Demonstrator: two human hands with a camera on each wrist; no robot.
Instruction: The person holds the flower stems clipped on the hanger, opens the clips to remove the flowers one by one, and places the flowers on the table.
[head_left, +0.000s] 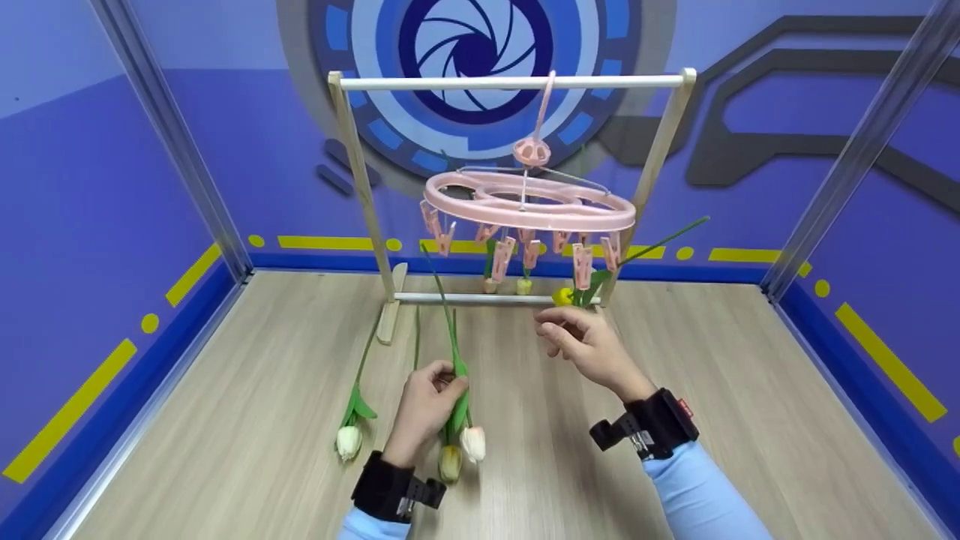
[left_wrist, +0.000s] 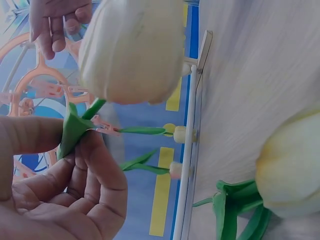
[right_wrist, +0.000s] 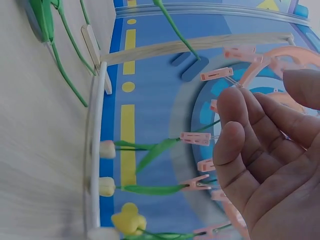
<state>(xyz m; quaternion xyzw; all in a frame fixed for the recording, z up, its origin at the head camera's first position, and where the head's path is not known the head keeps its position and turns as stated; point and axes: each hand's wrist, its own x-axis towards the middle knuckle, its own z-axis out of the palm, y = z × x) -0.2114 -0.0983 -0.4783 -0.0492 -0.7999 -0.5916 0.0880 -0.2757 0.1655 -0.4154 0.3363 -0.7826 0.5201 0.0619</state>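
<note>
My left hand (head_left: 429, 401) pinches an artificial white tulip (left_wrist: 132, 50) by its green leaf and stem between thumb and fingers. In the head view the stem rises from the hand and slants up to the left. My right hand (head_left: 589, 341) holds nothing, its fingers loosely bent. It is in front of the pink round clip hanger (head_left: 532, 217), just below a yellow flower (head_left: 564, 297). Two pale tulips hang bloom down from pink clips in the right wrist view: one tulip (right_wrist: 106, 186) and a pinkish one (right_wrist: 107, 149).
The hanger hooks over the white bar (head_left: 450, 82) of a wooden-sided frame (head_left: 360, 187). On the table, a white tulip (head_left: 349, 442) lies left of my left hand, and a yellowish-green tulip (head_left: 450, 463) lies close by it. Blue patterned panels (head_left: 90, 225) enclose the table.
</note>
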